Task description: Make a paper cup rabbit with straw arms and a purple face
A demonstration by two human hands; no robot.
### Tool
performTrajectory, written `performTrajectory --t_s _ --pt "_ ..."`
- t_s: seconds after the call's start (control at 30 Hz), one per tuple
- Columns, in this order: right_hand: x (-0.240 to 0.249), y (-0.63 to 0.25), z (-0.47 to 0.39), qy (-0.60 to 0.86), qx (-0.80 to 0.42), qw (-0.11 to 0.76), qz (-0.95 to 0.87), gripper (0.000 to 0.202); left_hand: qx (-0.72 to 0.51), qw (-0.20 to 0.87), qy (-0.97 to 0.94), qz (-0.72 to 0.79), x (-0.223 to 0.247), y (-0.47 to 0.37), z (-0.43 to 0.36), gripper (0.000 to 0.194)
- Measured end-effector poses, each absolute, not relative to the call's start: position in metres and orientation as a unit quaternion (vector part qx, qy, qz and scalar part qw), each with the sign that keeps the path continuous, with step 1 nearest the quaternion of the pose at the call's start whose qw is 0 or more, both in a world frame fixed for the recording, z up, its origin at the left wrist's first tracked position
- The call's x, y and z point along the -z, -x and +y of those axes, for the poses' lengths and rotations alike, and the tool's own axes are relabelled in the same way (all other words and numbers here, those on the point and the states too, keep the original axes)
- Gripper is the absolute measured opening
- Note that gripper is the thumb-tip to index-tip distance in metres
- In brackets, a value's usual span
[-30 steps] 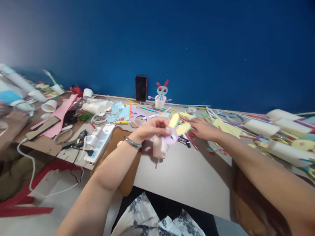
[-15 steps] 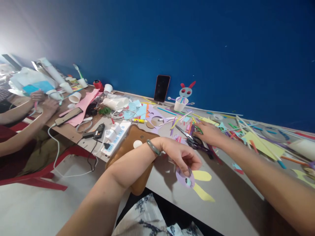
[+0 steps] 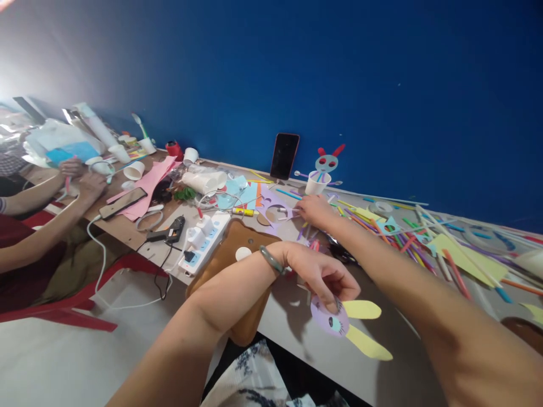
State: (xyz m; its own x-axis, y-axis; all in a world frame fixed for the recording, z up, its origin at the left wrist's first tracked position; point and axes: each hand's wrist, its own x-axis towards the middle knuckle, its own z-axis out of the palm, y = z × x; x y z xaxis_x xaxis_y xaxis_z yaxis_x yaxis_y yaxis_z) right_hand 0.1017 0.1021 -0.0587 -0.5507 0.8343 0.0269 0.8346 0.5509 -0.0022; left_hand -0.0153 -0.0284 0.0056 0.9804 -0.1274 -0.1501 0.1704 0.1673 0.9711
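My left hand (image 3: 326, 274), with a green bangle at the wrist, pinches a round purple paper bunny face (image 3: 335, 321) between thumb and fingers. The face has a drawn eye with lashes and two long yellow paper ears, and my fingers cover part of it. My right hand (image 3: 316, 212) stretches forward across the table, its fingertips closed at the end of a slim white pen (image 3: 283, 210). That pen lies over a cut-out purple paper sheet (image 3: 271, 198). Scissors (image 3: 341, 251) are mostly hidden beneath my right forearm.
A white cup (image 3: 317, 182) with a grey paper bunny figure and a phone (image 3: 284, 156) stand by the blue wall. Left are a brown pad (image 3: 237, 237), a power strip (image 3: 207, 243) and a glue gun (image 3: 169, 230). Colored sticks (image 3: 407, 240) lie right. Another person's hands (image 3: 91, 186) work far left.
My right hand has moved left and forward, from the scissors and colored pieces to the white pen. My left hand still holds the bunny face. The view has shifted slightly.
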Motion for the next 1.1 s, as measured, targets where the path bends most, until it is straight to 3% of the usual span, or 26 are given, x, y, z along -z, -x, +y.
performTrajectory --t_s 0.13,0.3,0.4,0.77,1.1 --pt "0.057 -0.111 0.101 0.503 0.018 0.023 -0.864 0.021 0.096 0.764 -0.637 -0.016 -0.004 0.013 -0.027 0.045" --pt "0.057 -0.111 0.091 0.542 0.043 0.098 -0.834 0.041 0.109 0.78 -0.616 -0.025 -0.001 0.011 -0.025 0.041" --pt "0.056 -0.094 0.086 0.482 0.031 0.127 -0.866 0.045 0.111 0.793 -0.598 -0.034 -0.002 0.013 -0.023 0.038" --pt "0.079 -0.002 0.078 0.183 -0.018 0.075 -0.98 0.04 0.059 0.833 -0.546 -0.073 0.012 0.025 -0.025 0.04" --pt "0.067 -0.07 0.105 0.304 0.001 0.027 -0.952 0.04 0.06 0.831 -0.547 -0.079 0.016 0.021 -0.028 0.039"
